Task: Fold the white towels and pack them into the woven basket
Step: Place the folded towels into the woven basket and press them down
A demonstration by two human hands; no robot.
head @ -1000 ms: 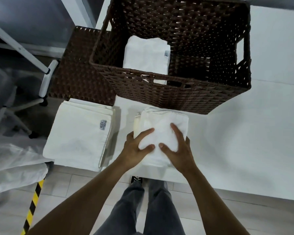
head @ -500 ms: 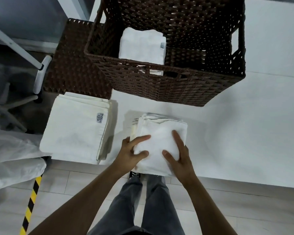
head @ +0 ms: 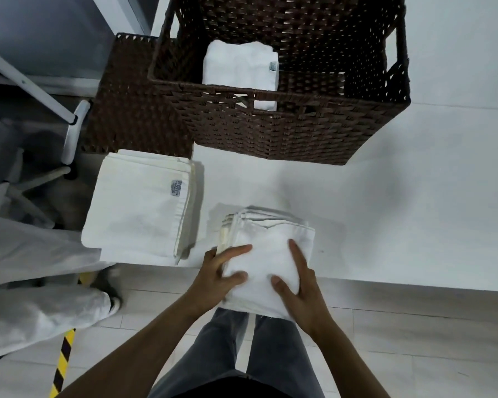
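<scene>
At the lower centre, the left hand (head: 217, 278) and right hand (head: 295, 293) are clamping a folded towel (head: 266, 254) that is overhanging the table edge (head: 414, 284). Its loose layered edges are risking fanning apart when lifted. Farther up, the woven basket (head: 285, 133) is already holding one packed towel (head: 240, 64).

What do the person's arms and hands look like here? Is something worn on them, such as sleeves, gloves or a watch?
Both forearms are bare up to the picture's lower edge: no sleeves show. The left hand and the right hand wear no gloves, and no watch, ring or bracelet is visible on wrists or fingers. The nails look short and unpainted.
</scene>
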